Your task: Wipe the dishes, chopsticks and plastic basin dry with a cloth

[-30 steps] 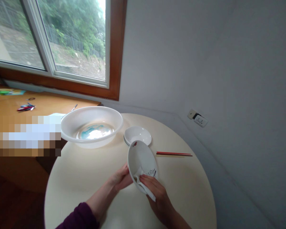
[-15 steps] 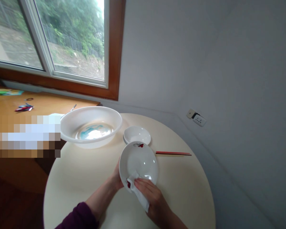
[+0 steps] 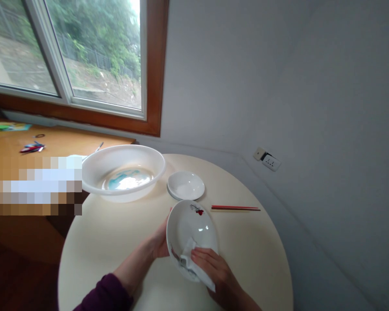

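Note:
A white plate with a red flower pattern near its rim is tilted above the table. My left hand grips it by the left edge, with most of the fingers hidden behind it. My right hand presses a white cloth, perhaps a tissue, against the lower inner face of the plate. Just beyond it, small white dishes sit stacked on the table.
A round cream table bears a large translucent basin at the back left. Red and dark chopsticks lie at the right. Behind the basin is a wooden desk with several pens, below a window.
The plate has shifted slightly right and toward me and tilted more steeply. My right hand and the cloth have moved a little right and down with it.

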A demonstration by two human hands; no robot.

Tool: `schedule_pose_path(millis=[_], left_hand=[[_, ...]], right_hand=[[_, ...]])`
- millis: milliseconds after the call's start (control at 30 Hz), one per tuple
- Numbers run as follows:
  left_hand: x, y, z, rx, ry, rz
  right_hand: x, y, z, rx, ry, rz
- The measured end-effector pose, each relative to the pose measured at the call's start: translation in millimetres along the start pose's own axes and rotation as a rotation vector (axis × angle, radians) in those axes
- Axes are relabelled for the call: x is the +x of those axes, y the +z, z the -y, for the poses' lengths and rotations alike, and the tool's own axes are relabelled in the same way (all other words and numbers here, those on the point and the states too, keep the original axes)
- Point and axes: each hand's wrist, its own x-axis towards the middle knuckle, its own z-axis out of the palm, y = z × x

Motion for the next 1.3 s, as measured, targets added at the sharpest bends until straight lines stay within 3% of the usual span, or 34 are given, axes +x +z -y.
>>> schedule_pose_path(millis=[100,167,267,367,533,733,1033,1300], left_hand=[[-1,-0.1,4,0.062,-0.053,0.127],[-1,0.3,7,0.108,0.030,0.183],[0,-1.3,10,0.107,0.184,0.140],[3,-8.9,10,0.057,0.253,0.069],[5,-21.0,8,0.013,0.279,0.043],[3,-12.6,4,0.014,0.218,0.116],[6,-17.7,6,-0.059,0.185,0.013],[6,-15.3,5,-0.073,0.177,0.020]], right_hand=[[1,3,3,0.078,0.066,-0.068],[7,6,7,0.129,0.124,-0.120],[18,10,12,0.185,0.246,-0.181],[25,13,14,0.200,0.320,-0.196],[27,13,15,0.151,0.258,-0.166],[27,10,17,0.137,0.235,-0.142],[22,9,7,0.097,0.169,-0.128],[21,6,0,0.062,0.116,-0.107]])
